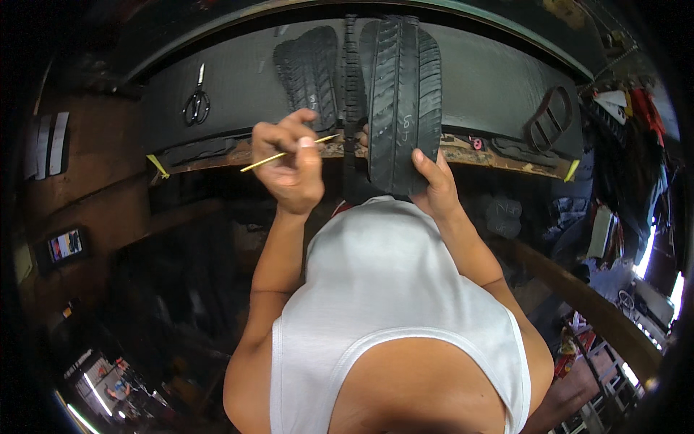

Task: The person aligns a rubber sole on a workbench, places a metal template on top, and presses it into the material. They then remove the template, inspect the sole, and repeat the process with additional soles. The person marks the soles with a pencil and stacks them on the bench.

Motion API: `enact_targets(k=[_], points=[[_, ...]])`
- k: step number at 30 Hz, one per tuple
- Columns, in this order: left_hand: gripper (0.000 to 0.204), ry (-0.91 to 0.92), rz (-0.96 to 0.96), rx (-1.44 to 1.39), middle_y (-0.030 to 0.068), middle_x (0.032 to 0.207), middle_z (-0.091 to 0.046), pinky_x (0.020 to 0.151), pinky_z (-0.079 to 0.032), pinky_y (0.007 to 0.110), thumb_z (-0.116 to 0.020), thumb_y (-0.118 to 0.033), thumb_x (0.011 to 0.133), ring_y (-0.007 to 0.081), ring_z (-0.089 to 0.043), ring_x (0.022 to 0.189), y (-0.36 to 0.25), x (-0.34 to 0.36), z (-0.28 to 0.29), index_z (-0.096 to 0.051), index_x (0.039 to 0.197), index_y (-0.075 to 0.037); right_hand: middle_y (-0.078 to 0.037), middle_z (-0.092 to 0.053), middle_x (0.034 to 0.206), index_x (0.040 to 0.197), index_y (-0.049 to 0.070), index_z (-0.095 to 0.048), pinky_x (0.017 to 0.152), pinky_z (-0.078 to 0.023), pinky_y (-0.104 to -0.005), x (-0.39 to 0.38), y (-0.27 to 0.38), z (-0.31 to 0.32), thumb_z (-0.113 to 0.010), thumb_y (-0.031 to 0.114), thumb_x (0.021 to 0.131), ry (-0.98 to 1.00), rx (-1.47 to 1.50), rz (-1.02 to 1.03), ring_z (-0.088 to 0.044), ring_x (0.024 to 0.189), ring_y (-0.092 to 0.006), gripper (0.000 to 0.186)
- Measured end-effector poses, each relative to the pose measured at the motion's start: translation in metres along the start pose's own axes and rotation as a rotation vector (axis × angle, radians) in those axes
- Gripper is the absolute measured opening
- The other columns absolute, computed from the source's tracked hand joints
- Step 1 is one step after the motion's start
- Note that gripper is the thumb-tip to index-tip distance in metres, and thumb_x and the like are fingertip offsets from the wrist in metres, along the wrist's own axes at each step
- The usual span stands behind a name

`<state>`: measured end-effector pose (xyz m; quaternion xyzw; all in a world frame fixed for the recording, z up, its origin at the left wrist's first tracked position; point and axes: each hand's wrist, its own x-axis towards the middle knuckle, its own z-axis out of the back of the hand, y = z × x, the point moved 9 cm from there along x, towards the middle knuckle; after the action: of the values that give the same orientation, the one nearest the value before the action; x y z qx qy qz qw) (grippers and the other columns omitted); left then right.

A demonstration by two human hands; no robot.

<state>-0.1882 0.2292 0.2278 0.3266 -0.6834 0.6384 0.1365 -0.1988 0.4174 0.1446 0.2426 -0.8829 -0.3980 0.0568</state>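
Observation:
In my left hand (289, 163) is a thin yellow stick (262, 161), pinched between the fingers in front of the bench. My right hand (434, 177) grips the lower end of a long black tyre-tread piece (401, 87) with white chalk marks, thumb on its face. Left of that piece lie another tread piece (303, 61) and a narrow ribbed black strip (350, 58). Black-handled scissors (195, 101) rest at the bench's left, and a dark looped strap-like piece (549, 116) lies at its right.
The grey-topped bench (491, 72) has a worn wooden front edge with yellow strips at both ends. A small lit screen (65, 244) is at the left. Wooden beams (593, 307) and cluttered hanging items (643, 145) stand to the right.

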Motion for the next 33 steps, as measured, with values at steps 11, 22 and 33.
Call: enact_targets(k=[11,22,33], points=[[0.017,-0.292,0.348,0.275,0.0026,0.073,-0.048,0.077,-0.05,0.027,-0.053,0.001,0.096,0.0086,-0.046,0.063,0.007,-0.073,0.096,-0.039,0.092,-0.008,-0.028,-0.033,0.157,0.159,-0.004,-0.01,0.111,-0.036,-0.0416,0.103,-0.086,0.01,-0.072,0.036,0.094,-0.195,-0.273,-0.444,-0.034,0.145,-0.0318,0.099],[0.016,-0.317,0.384,0.317,0.0057,0.081,-0.048,0.061,-0.045,0.022,-0.053,0.002,0.097,0.0104,-0.049,0.07,-0.001,-0.108,0.103,-0.039,0.093,-0.006,-0.024,-0.057,0.135,0.131,0.0,-0.059,0.107,-0.042,-0.0406,0.193,0.332,-0.03,-0.074,0.043,0.088,-0.421,-1.303,1.478,-0.053,0.128,-0.033,0.063],[0.016,-0.362,0.435,0.335,0.0067,0.081,-0.049,0.064,-0.047,0.025,-0.052,0.004,0.094,0.0118,-0.052,0.07,-0.007,-0.125,0.082,-0.038,0.093,-0.005,-0.018,-0.051,0.151,0.147,0.012,-0.053,0.113,-0.038,-0.053,0.421,0.471,0.146,-0.063,0.075,0.083,-0.649,-2.189,-0.364,-0.048,0.14,-0.0354,0.091]])
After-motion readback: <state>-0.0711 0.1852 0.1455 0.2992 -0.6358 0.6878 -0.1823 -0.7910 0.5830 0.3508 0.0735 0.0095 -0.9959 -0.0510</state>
